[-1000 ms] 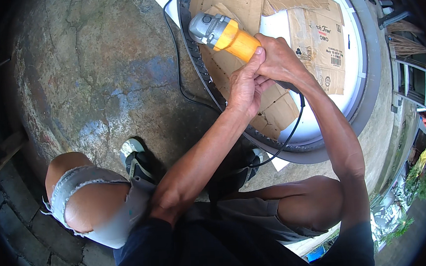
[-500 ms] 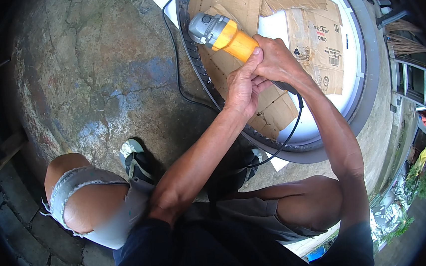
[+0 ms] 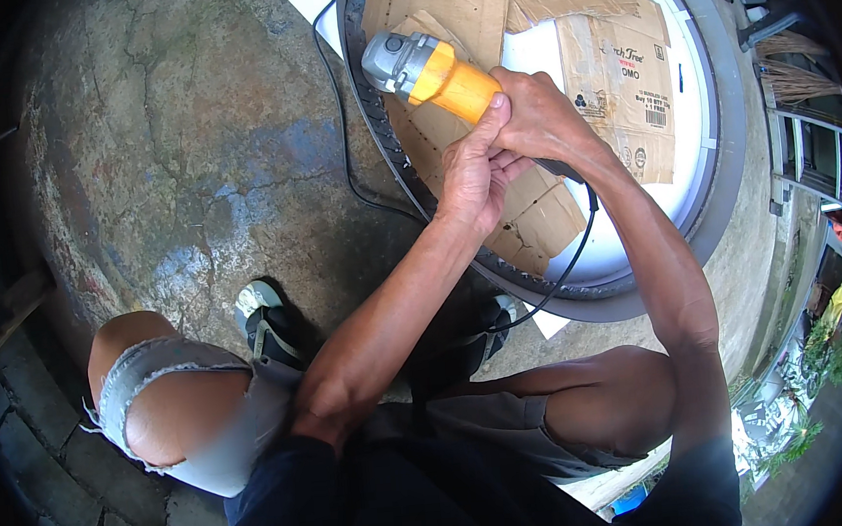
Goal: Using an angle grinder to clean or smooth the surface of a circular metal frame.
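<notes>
A yellow angle grinder [image 3: 456,84] with a grey metal head points toward the far left, over the rim of a large round dark frame [image 3: 582,302]. Wrapped round the back part of its body is my right hand [image 3: 540,115]. My left hand [image 3: 473,172] grips it from below, with the thumb laid along the yellow housing. The grinder's disc is not visible from here. From its rear end a black cord [image 3: 579,241] loops down past the frame's near edge. Inside the frame, cardboard pieces [image 3: 615,89] lie over a white surface.
Another stretch of black cable [image 3: 344,140] runs over the stained concrete floor [image 3: 183,133] left of the frame. My shoes [image 3: 269,319] stand near the frame's near side. At the right are a broom [image 3: 801,70], a metal ladder [image 3: 813,148] and some plants [image 3: 828,350].
The grinder and both hands have shifted slightly left in the picture, as has the round frame. The grip on the tool stays the same.
</notes>
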Available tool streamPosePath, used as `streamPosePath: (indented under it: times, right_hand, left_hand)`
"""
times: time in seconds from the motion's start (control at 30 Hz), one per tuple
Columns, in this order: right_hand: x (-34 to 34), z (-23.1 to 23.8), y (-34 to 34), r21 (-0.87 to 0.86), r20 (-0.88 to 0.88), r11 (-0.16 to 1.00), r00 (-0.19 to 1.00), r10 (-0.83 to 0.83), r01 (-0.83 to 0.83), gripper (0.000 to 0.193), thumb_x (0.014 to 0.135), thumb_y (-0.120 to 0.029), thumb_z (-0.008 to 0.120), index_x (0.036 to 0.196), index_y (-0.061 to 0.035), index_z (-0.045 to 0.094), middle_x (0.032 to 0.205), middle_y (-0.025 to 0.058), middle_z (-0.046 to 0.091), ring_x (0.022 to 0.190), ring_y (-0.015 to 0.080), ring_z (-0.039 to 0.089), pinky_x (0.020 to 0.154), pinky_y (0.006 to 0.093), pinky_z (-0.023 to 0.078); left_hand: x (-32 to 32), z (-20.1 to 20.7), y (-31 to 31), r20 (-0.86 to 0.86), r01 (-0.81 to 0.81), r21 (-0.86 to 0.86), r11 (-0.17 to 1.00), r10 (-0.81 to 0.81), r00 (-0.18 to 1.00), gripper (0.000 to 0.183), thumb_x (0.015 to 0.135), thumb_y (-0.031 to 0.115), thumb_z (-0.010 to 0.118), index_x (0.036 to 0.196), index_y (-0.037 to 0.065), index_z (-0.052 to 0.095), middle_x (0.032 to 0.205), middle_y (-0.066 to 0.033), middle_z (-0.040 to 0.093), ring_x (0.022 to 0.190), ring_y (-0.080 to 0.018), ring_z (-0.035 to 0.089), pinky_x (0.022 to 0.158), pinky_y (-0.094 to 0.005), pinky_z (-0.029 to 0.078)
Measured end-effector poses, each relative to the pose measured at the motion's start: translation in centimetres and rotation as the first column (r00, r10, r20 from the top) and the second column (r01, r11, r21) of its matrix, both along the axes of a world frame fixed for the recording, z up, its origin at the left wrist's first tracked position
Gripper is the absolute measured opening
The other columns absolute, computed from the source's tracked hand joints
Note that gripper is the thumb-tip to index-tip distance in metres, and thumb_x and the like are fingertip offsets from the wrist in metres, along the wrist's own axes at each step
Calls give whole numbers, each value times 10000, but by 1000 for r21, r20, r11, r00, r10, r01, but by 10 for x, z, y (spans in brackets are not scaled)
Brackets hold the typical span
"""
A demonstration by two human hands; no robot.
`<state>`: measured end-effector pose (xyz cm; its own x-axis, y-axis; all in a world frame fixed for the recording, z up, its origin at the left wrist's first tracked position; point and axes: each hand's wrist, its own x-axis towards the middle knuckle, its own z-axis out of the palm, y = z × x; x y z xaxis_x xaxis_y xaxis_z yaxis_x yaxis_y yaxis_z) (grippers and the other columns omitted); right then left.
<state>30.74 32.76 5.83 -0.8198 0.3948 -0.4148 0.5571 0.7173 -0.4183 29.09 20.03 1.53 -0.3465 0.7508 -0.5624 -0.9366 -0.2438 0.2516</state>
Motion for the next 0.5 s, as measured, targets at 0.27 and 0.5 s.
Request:
streamPosePath:
  times: [0.27,0.5]
  right_hand:
    - [2,-3,2,11,-2,999,999,43,-43,412,663,-254,749,959,8,632,837,252,706,820,427,715,733,496,569]
    - [-3,-1,-1,14,-9,999,999,48,-48,394,701,-264,753,928,21,603,828,263,697,821,423,717,710,465,558]
  left_hand:
    - [2,2,-1,8,-10,2,1000,10,1000,565,896,463,732,1226,28,588,1105,-132,695,1051,-230,685,978,-429,538]
    - [-3,2,0,-18,-20,-33,999,20,1000,576,889,472,737,1226,29,590,1101,-144,693,1042,-229,685,968,-431,537]
